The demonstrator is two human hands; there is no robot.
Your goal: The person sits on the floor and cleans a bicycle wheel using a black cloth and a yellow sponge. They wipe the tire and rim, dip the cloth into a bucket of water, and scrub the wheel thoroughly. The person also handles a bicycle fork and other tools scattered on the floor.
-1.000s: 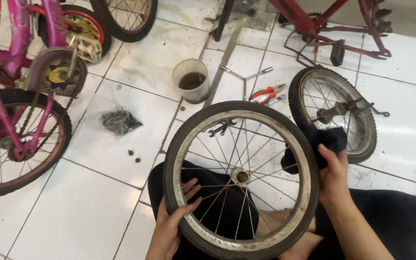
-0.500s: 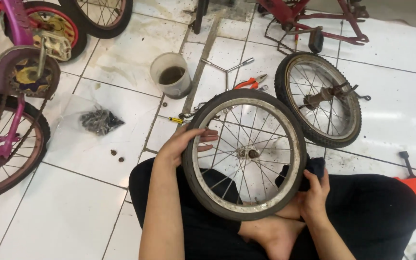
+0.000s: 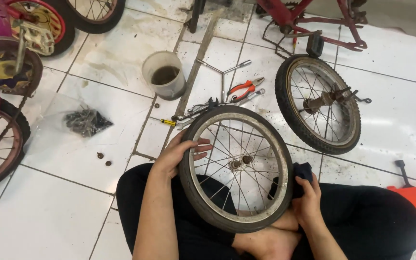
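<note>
Two wheels here; yours, the spoked wheel (image 3: 237,168), stands propped on your lap. Looks stiff and fairly light, so grip the tire. Left hand (image 3: 176,154) clutches the tire; right hand (image 3: 308,200) presses a dark rag (image 3: 300,174) against it.

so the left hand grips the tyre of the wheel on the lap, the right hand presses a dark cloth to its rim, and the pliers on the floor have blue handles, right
Not quite: the pliers have red-orange handles, not blue, as the head view shows. The rest stands: the left hand grips the tyre of the wheel on the lap, and the right hand presses a dark cloth to its rim.
</note>
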